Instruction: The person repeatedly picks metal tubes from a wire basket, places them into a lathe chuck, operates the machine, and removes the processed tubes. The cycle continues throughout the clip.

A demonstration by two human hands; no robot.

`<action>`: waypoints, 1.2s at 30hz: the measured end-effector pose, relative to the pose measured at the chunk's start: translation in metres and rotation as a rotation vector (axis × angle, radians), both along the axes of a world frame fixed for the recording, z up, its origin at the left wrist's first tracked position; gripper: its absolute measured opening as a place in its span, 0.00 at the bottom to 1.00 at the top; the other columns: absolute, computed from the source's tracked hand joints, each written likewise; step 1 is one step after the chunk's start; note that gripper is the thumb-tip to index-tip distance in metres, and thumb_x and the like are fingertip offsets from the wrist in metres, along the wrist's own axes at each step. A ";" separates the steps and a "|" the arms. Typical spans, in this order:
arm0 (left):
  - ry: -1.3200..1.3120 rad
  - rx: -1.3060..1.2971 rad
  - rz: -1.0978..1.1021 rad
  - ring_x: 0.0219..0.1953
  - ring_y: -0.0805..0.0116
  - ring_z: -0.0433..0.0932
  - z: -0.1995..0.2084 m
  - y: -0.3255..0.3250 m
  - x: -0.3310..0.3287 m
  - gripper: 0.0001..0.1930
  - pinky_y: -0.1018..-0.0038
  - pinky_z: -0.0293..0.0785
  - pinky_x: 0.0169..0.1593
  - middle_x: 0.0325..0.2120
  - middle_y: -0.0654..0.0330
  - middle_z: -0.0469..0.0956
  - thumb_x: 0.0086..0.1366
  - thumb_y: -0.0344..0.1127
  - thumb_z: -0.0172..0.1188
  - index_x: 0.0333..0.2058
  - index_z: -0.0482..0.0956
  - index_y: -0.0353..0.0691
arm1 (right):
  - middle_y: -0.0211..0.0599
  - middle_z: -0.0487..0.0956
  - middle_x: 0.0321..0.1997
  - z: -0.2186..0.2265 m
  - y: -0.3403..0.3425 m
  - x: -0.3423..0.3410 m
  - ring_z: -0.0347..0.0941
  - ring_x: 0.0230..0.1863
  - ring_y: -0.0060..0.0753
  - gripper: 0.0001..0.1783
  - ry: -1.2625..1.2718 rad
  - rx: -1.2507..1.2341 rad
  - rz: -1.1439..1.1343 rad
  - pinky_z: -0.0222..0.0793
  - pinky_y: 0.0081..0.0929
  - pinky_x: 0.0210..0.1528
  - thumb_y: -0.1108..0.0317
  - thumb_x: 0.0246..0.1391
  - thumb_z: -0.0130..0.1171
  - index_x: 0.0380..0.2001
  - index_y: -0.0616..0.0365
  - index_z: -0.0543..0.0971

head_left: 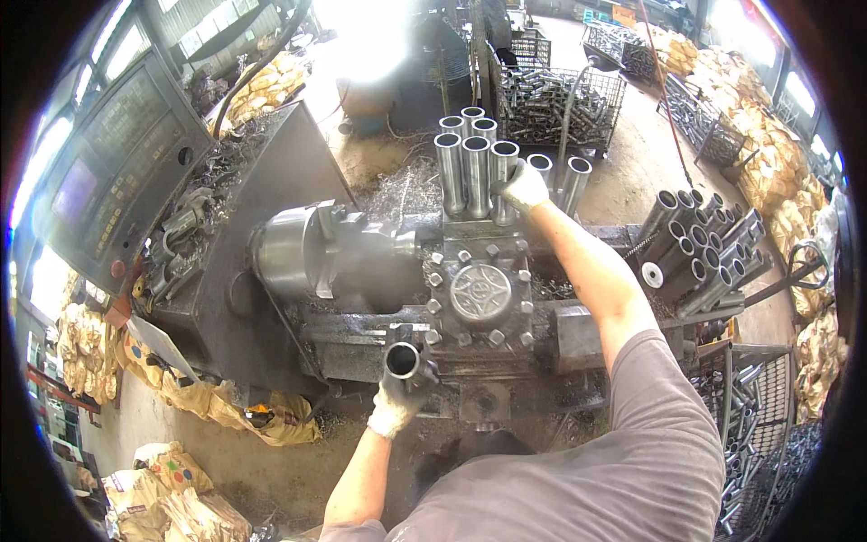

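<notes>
My left hand (397,408), in a pale, dirty work glove, is closed around a short dark metal tube (402,360) in front of the lathe. Its open end faces up. My right arm reaches over the machine, and my gloved right hand (524,187) grips one steel tube (504,163) in an upright cluster; its fingertips are partly hidden. Other upright steel tubes (450,176) stand beside it behind the square tool post (481,294). Left of the post is the lathe chuck (293,253), with a blurred shape at its front.
Many tubes (700,239) stand bundled at the right. A wire basket (560,104) of metal parts is behind the lathe, and another mesh cage (763,406) is at lower right. The control panel (113,172) rises at left. Sacks (172,492) lie on the floor.
</notes>
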State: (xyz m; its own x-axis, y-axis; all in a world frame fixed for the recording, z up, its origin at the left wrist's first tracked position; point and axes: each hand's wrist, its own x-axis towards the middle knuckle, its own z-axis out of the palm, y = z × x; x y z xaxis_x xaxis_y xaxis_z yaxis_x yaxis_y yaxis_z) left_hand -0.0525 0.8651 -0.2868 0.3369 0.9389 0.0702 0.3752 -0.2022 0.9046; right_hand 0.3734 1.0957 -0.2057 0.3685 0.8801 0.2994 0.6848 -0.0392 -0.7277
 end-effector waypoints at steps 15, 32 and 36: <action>0.643 1.126 0.317 0.70 0.41 0.68 0.109 0.265 -0.089 0.33 0.41 0.56 0.75 0.64 0.46 0.74 0.62 0.47 0.67 0.63 0.74 0.39 | 0.47 0.88 0.46 0.084 0.013 -0.116 0.85 0.38 0.40 0.29 -0.302 -0.715 0.830 0.84 0.41 0.41 0.45 0.56 0.71 0.47 0.61 0.87; 0.530 1.103 0.295 0.72 0.39 0.67 0.104 0.260 -0.086 0.33 0.41 0.53 0.77 0.64 0.45 0.74 0.63 0.48 0.65 0.64 0.74 0.40 | 0.47 0.89 0.42 0.130 0.022 -0.194 0.86 0.39 0.33 0.26 -0.348 0.103 0.243 0.84 0.34 0.46 0.65 0.53 0.70 0.55 0.61 0.82; 0.606 1.067 0.301 0.72 0.37 0.66 0.109 0.260 -0.091 0.32 0.40 0.54 0.76 0.64 0.45 0.74 0.64 0.49 0.64 0.63 0.74 0.40 | 0.54 0.88 0.39 0.091 0.048 -0.188 0.86 0.41 0.48 0.29 -0.667 -0.696 0.761 0.82 0.42 0.45 0.54 0.46 0.74 0.49 0.61 0.85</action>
